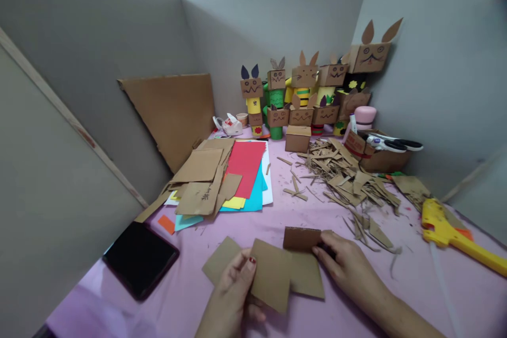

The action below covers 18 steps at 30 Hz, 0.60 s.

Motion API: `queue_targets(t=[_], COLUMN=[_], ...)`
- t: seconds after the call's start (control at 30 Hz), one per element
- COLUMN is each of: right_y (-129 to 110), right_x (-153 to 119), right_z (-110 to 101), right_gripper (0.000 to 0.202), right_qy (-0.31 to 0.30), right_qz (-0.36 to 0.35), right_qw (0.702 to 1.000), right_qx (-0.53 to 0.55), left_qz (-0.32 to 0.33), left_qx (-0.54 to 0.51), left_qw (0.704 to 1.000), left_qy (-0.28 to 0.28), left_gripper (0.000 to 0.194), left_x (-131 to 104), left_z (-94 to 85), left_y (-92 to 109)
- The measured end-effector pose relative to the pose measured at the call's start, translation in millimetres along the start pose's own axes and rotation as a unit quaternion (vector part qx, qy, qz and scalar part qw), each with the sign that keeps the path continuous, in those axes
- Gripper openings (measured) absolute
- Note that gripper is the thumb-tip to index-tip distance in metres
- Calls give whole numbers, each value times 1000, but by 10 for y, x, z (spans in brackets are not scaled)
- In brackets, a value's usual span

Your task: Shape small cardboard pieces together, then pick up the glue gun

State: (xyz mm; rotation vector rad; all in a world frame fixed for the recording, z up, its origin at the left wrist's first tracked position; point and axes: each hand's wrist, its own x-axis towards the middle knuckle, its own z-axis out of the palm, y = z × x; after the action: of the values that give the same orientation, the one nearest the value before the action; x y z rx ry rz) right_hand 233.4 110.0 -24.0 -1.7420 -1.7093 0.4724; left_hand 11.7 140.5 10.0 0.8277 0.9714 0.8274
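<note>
My left hand is closed on a square cardboard piece, thumb on its near face. With fingers pinched at its right edge, my right hand grips an upright cardboard panel. Below that panel lies a flat cardboard piece; whether the two are joined I cannot tell. Another cardboard square rests on the cloth behind my left hand, partly covered by it.
Cardboard scraps are heaped at right, near a box with scissors. A yellow glue gun lies far right, a black tablet at left. Coloured paper and cardboard sheets are stacked behind; cardboard animal figures stand at the back.
</note>
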Motion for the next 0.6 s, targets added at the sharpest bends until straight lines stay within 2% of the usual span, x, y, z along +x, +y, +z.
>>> queue_targets(t=[0.03, 0.07, 0.17, 0.2, 0.27, 0.33, 0.37, 0.43, 0.53, 0.6], right_y=[-5, -11, -20, -19, -12, -3, 1, 3, 1, 1], right_x=[2, 5, 14, 17, 22, 24, 24, 23, 20, 18], right_z=[-2, -4, -10, -11, -9, -5, -3, -1, -4, -4], right_gripper=[14, 13, 13, 13, 13, 13, 13, 14, 16, 16], right_qy=[4, 7, 13, 14, 15, 16, 17, 19, 20, 21], right_qz=[-1, -3, -3, -3, -1, -1, -1, -2, -4, -4], right_qw=[1000, 1000, 1000, 1000, 1000, 1000, 1000, 1000, 1000, 1000], right_qx=[1, 1, 0, -2, -5, -8, -9, -12, -13, -12], left_qz=[69, 143, 313, 343, 362, 348, 325, 262, 177, 119], left_qx=[95, 190, 399, 438, 495, 528, 524, 482, 412, 376], left_qw=[993, 971, 858, 822, 768, 740, 750, 804, 876, 909], left_qy=[-12, -25, -87, -119, -184, -229, -238, -230, -178, -133], left_gripper=[25, 22, 22, 26, 30, 30, 29, 23, 20, 24], left_x=[8, 18, 70, 91, 130, 150, 150, 141, 136, 149], left_z=[-3, -4, 33, 63, 145, 241, 285, 358, 417, 439], left_y=[28, 59, 132, 140, 128, 93, 73, 33, -34, -94])
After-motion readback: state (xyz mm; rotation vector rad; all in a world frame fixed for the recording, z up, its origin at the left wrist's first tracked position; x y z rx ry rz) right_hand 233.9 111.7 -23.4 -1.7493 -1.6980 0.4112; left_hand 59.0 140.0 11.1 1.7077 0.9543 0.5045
